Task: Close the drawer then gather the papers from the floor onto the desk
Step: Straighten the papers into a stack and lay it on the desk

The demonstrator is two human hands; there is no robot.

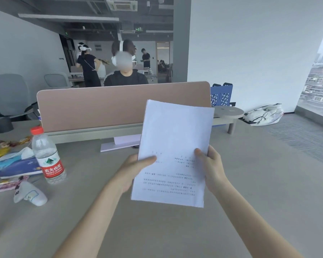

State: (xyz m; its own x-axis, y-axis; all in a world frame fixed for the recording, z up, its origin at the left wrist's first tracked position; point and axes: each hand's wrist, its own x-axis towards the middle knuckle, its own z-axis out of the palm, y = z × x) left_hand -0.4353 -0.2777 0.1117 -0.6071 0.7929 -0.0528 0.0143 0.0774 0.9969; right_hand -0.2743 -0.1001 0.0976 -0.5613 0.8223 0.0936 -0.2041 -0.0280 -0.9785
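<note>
Both hands are clamped on the papers [172, 153]: the left hand [136, 169] pinches the left edge with its thumb on top, and the right hand [212, 164] grips the right edge the same way. The stack is held tilted up above the surface [157, 229], apparently not touching it. This looks like the last step, gathering done and delivery under way; the next move calls for lowering the sheets flat onto the bare stretch ahead, clear of the water bottle [48, 155] to the left. The drawer and the floor by the person's feet lie out of view, so whether the drawer is shut or any sheets remain down there cannot be told. The print is too blurred to read. Beyond stands the divider panel [119, 105].
</note>
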